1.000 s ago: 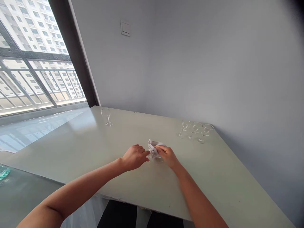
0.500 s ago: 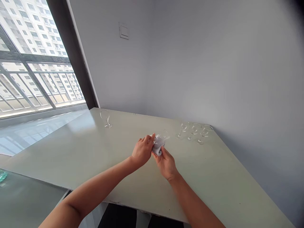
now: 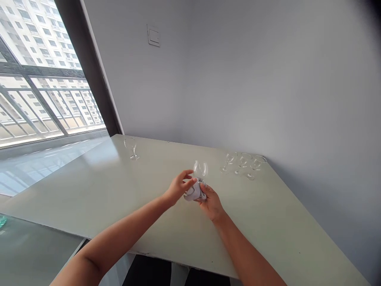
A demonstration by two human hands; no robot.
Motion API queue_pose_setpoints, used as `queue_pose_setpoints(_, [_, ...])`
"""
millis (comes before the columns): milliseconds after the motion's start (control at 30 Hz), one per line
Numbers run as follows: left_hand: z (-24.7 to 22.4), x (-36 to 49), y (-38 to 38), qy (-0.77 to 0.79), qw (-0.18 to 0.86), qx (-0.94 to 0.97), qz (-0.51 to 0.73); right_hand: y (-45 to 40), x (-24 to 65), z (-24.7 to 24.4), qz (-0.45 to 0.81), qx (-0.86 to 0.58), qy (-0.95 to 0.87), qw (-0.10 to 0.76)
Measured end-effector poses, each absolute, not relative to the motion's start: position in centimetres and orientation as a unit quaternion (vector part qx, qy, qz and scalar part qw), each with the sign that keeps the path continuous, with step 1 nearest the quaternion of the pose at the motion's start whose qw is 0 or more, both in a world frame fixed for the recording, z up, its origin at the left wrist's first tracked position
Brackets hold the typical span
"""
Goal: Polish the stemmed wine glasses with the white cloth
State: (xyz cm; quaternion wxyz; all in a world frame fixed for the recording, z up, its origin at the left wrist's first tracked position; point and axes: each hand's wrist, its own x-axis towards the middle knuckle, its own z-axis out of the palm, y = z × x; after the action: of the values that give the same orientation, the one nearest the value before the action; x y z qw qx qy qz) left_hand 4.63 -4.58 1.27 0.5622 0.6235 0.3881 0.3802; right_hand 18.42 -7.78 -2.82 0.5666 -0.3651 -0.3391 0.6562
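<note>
A clear stemmed glass stands bowl-up above the table, its foot and lower stem hidden in a pale grey-white cloth. My right hand grips the cloth around the lower part of the glass, thumb on the near side. At the left of the bowl is my left hand, open, with its fingers apart and the fingertips close to the glass and the cloth's upper edge. Whether those fingertips touch the cloth I cannot tell.
Several more stemmed glasses stand on the pale table: a group including one glass at the right back, and a single glass at the left back. A green glass object shows at the far left edge. Walls border the back.
The glass has turned from tilted to roughly upright, bowl up. My left hand has loosened from its closed hold, its fingers now spread. The right hand keeps its grip on the cloth.
</note>
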Motion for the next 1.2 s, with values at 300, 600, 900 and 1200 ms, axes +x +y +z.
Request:
queue_pose_setpoints(300, [-1.2, 3.8, -2.8, 0.325, 0.727, 0.483, 0.365, -7.6, 18.0, -3.0, 0.633, -0.446, -0.427, 0.468])
queue_pose_setpoints(600, [-2.4, 3.1, -2.2, 0.396, 0.689, 0.421, 0.437, -8.0, 18.7, -3.5, 0.252, -0.610, -0.617, 0.429])
queue_pose_setpoints(900, [-2.7, 2.6, -1.4, 0.393, 0.721, 0.331, 0.466, -9.2, 17.2, -2.9, 0.072, -0.417, -0.853, 0.306])
queue_pose_setpoints(1200, [-1.9, 2.9, -2.3, 0.284, 0.787, 0.331, 0.437, -9.0, 17.6, -2.9, 0.143, -0.423, -0.794, 0.412])
